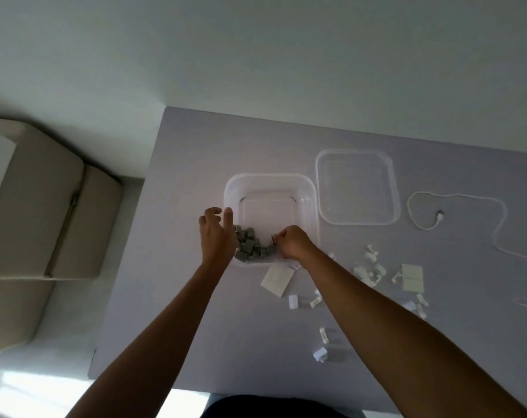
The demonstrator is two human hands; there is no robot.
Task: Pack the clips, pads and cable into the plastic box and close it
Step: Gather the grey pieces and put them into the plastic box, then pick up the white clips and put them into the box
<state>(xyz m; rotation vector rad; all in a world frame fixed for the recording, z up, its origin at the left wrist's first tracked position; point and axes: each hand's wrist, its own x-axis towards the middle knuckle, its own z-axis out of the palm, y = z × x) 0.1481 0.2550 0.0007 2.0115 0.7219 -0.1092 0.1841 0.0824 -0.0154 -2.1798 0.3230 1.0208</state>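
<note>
Plastic box (271, 188): sitting open on the desk (196, 164), right under both hands, with its near wall just below the fingers.
Grey pieces (251, 244): lying in a heap in the near corner of the box, between the two hands. They are probably some of the clips or pads, already packed.
Left hand (215, 233): hanging over the left rim of the box. Its fingers (228, 215) are sticking out loosely and are holding nothing.
Right hand (291, 242): reaching inside the box, at the right side of the grey heap. Its fingers are curling in tight, as if pinching something small. I cannot tell what it is, or if anything is really in there.
White clips (372, 268): lying all over the desk, to the right of the right hand and nearer to the person. They are not packed yet.
White pads (277, 279): one flat sheet is lying just outside the box, close below the right hand. Another is lying farther right.
Cable (502, 208): lying in a loose curl far to the right, well away from both hands.
Lid (357, 187): lying flat beside the box, on its right.
Step now: dropping small pieces into the box.
Next move: letting go, then reaching right for the white clips, picking them up a few at a time.
</note>
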